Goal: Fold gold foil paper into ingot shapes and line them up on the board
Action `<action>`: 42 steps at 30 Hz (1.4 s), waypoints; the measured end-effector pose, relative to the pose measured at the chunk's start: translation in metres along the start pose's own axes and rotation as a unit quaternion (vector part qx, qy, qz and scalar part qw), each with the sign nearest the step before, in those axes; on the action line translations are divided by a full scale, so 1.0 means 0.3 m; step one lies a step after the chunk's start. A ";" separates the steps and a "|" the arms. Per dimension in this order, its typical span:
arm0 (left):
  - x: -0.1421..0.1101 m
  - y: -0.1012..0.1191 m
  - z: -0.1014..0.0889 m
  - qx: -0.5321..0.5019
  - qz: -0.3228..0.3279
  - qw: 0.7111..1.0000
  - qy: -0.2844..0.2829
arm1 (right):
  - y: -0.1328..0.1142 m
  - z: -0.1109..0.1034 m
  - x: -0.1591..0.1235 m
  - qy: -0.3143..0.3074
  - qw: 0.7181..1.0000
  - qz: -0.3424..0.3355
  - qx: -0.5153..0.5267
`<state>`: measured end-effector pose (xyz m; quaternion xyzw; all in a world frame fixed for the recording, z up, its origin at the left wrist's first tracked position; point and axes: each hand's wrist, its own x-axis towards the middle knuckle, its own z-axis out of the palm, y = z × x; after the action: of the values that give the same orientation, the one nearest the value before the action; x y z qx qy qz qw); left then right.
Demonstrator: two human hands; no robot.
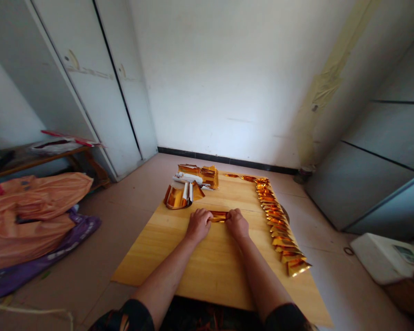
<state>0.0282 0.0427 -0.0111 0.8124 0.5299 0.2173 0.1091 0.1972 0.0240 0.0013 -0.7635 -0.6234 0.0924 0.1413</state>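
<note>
Both my hands hold one small strip of shiny gold foil paper [219, 216] flat above the wooden board [207, 257]. My left hand [199, 224] is closed on its left end, and my right hand [237, 224] is closed on its right end. The fingertips curl over the strip and are partly hidden. Along the board's right side runs a row of several folded gold foil pieces [279, 225], overlapping one another. At the back left lie stacks of gold foil sheets [207, 174] with white undersides, and a curved bundle of them [178, 196] closer to me.
Left of the board, an orange plastic bag [37, 216] and a purple bag [55, 255] lie on the tiled floor. A wooden bench [86, 161] stands by the grey cabinet [89, 69]. A white box [382, 257] sits at the right, near a grey cabinet-like unit [376, 161].
</note>
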 end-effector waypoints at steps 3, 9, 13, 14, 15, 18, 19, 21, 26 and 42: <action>-0.005 0.000 -0.003 -0.013 0.017 1.000 -0.011 | 0.014 0.012 -0.007 0.009 0.999 -0.031 0.009; -0.013 -0.002 -0.004 -0.011 0.028 0.999 -0.013 | 0.047 0.036 -0.001 -0.005 0.996 -0.073 0.057; -0.013 -0.006 0.006 -0.013 0.038 0.999 0.011 | 0.058 0.042 0.011 -0.022 0.993 -0.072 0.089; -0.012 -0.007 0.009 -0.011 0.037 0.999 0.017 | 0.058 0.043 0.013 -0.018 0.993 -0.068 0.094; -0.010 -0.008 0.012 -0.009 0.037 0.999 0.022 | 0.057 0.044 0.014 -0.010 0.993 -0.062 0.100; -0.006 -0.013 0.017 -0.007 0.035 0.999 0.025 | 0.054 0.048 0.014 0.028 0.992 -0.026 0.121; -0.005 -0.015 0.018 -0.009 0.035 0.999 0.024 | 0.053 0.050 0.014 0.039 0.991 -0.011 0.130; -0.003 -0.018 0.019 -0.015 0.035 0.999 0.026 | 0.051 0.055 0.014 0.047 0.988 0.013 0.150; -0.001 -0.023 0.030 -0.023 0.030 0.998 0.056 | 0.055 0.070 0.017 0.034 0.984 0.001 0.175; -0.007 -0.044 0.043 -0.061 0.077 0.993 0.071 | 0.068 0.016 -0.020 0.005 0.986 -0.148 0.078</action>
<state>0.0228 0.0470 -0.0284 0.8251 0.4580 0.3141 0.1037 0.2135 0.0147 -0.0103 -0.6497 -0.7198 0.1148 0.2161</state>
